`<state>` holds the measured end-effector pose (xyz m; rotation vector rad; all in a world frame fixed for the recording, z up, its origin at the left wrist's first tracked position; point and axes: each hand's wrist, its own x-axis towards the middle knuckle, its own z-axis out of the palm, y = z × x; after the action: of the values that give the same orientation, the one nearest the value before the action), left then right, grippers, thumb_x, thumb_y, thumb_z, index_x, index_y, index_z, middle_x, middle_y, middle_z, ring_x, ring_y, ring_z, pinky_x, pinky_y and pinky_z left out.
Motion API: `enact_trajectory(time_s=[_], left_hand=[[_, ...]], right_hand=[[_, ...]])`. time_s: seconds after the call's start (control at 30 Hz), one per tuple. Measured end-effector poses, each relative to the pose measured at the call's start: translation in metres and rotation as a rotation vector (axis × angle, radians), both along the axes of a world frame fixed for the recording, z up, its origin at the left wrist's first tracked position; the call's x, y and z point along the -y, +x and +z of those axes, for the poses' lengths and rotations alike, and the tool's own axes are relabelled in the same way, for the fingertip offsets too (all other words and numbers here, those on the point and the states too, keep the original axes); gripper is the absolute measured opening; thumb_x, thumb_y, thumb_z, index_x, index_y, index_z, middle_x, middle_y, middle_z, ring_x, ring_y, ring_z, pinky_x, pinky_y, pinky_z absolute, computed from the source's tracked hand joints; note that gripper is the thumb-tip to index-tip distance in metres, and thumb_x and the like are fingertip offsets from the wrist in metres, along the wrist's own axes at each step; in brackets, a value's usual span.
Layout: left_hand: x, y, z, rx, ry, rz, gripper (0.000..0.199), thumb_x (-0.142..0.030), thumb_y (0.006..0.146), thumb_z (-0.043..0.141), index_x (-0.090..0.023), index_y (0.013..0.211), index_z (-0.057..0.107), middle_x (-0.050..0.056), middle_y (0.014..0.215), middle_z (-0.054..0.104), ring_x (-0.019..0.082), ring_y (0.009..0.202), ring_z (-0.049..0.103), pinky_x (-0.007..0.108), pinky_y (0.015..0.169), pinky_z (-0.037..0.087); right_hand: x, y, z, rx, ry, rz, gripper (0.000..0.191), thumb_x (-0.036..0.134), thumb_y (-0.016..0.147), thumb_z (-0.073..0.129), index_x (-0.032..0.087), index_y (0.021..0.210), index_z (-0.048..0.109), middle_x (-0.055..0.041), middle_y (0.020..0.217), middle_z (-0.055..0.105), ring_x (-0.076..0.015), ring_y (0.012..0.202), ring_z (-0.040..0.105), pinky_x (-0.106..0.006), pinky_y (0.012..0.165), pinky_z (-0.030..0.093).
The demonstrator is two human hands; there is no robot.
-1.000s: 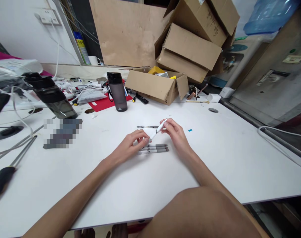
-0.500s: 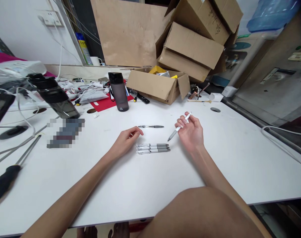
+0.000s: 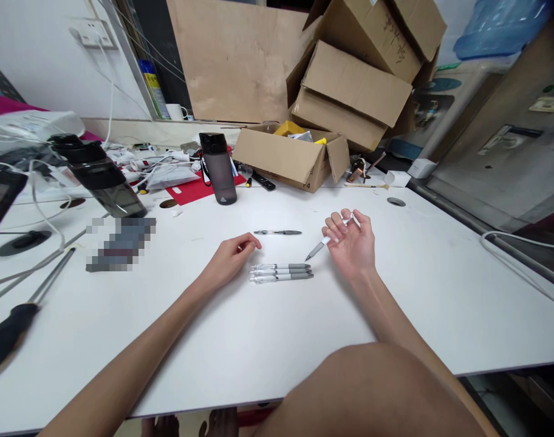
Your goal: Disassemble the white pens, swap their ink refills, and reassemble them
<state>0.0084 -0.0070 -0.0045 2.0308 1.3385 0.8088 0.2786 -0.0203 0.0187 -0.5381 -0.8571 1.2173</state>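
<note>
My right hand [image 3: 350, 246] is raised above the right side of the table, palm turned up. Its fingers are closed around a white pen [image 3: 319, 247] with a grey grip, whose tip slants down to the left. My left hand [image 3: 231, 258] rests on the table with nothing in it, its fingers loosely bent and the thumb a little apart. Just right of its fingers lies a row of white pens [image 3: 281, 273] with grey grips and clear clips, side by side. Beyond that row, a clear pen with a dark grip [image 3: 277, 232] lies on its own.
The white table [image 3: 240, 352] also bears a dark bottle [image 3: 220, 170], a second bottle [image 3: 106, 179] and a screwdriver [image 3: 13, 331] at left. An open cardboard box [image 3: 277, 155] stands at the back, with larger boxes [image 3: 354, 97] stacked behind it. Cables and clutter fill the back left.
The pen in my right hand has shifted slightly down and left, and the fingers now cover more of its upper part. My left hand has hardly moved.
</note>
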Motion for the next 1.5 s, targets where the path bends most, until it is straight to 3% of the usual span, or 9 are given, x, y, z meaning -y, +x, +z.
enact_trajectory(time_s=[0.23, 0.4, 0.9, 1.5], left_hand=[[-0.0024, -0.0026, -0.0057, -0.006, -0.039, -0.020, 0.029, -0.035, 0.097, 0.045, -0.021, 0.094, 0.070, -0.002, 0.070, 0.054, 0.016, 0.063, 0.044, 0.026, 0.062, 0.034], [-0.0025, -0.0019, -0.0062, -0.011, -0.033, -0.047, 0.030, -0.034, 0.096, 0.044, -0.021, 0.093, 0.070, -0.002, 0.069, 0.055, 0.016, 0.065, 0.046, 0.027, 0.063, 0.035], [-0.0017, -0.0015, -0.0067, -0.035, -0.052, -0.065, 0.029, -0.032, 0.096, 0.043, -0.021, 0.094, 0.070, -0.002, 0.068, 0.051, 0.016, 0.065, 0.044, 0.028, 0.064, 0.033], [-0.0017, -0.0019, -0.0073, -0.028, -0.054, -0.067, 0.029, -0.035, 0.095, 0.045, -0.022, 0.093, 0.071, -0.003, 0.067, 0.051, 0.016, 0.064, 0.044, 0.027, 0.063, 0.033]], right_hand=[[0.0008, 0.0012, 0.0005, -0.035, -0.014, 0.029, 0.029, 0.037, 0.095, 0.049, 0.024, 0.071, 0.039, 0.0042, 0.066, 0.021, -0.0146, 0.054, 0.025, -0.026, 0.050, 0.038], [0.0008, 0.0020, 0.0000, -0.012, -0.032, 0.009, 0.031, 0.044, 0.095, 0.049, 0.025, 0.072, 0.040, 0.0041, 0.066, 0.023, -0.0153, 0.055, 0.027, -0.028, 0.052, 0.040], [-0.0005, 0.0028, 0.0006, -0.311, -0.019, 0.148, 0.025, 0.027, 0.097, 0.048, 0.022, 0.073, 0.046, 0.0046, 0.065, 0.028, -0.0110, 0.055, 0.035, -0.020, 0.051, 0.043], [-0.0014, 0.0027, 0.0003, -0.220, -0.020, 0.063, 0.025, 0.029, 0.097, 0.046, 0.023, 0.073, 0.045, 0.0041, 0.067, 0.026, -0.0130, 0.055, 0.033, -0.022, 0.052, 0.043]])
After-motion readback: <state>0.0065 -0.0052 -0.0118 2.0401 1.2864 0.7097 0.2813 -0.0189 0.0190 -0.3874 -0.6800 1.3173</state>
